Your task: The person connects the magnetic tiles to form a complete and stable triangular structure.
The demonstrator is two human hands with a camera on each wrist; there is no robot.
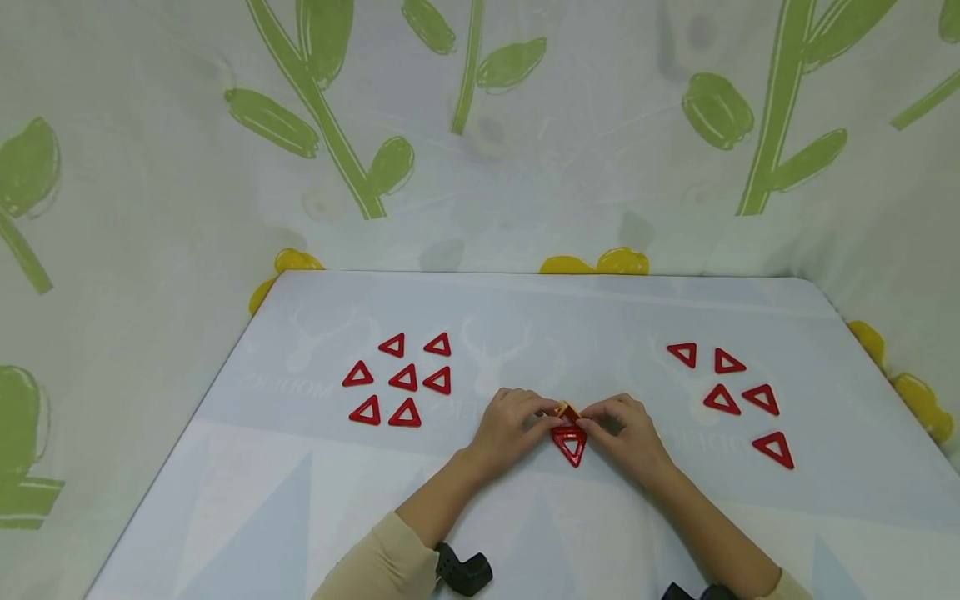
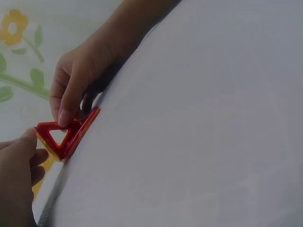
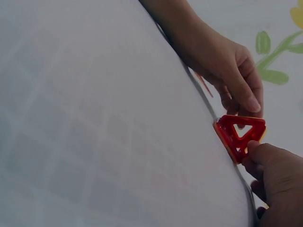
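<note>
In the head view my left hand (image 1: 507, 432) and right hand (image 1: 627, 435) meet over the middle of the table. Between their fingertips stand raised red triangular magnetic tiles (image 1: 569, 415) with orange-looking edges. The left thumb and fingers pinch one side of this small shape, and the right thumb and fingers pinch the other. One red triangle tile (image 1: 575, 460) lies on the near side of the shape, its point toward me. In the left wrist view an upright red tile (image 2: 43, 126) leans above a flat one. Fingers hide part of the shape.
Several red triangle tiles (image 1: 403, 377) lie spread on the table to the left. Another loose group of red triangle tiles (image 1: 722, 399) lies to the right. The pale table (image 1: 225, 500) ends at a wall (image 1: 525, 192) printed with green plants.
</note>
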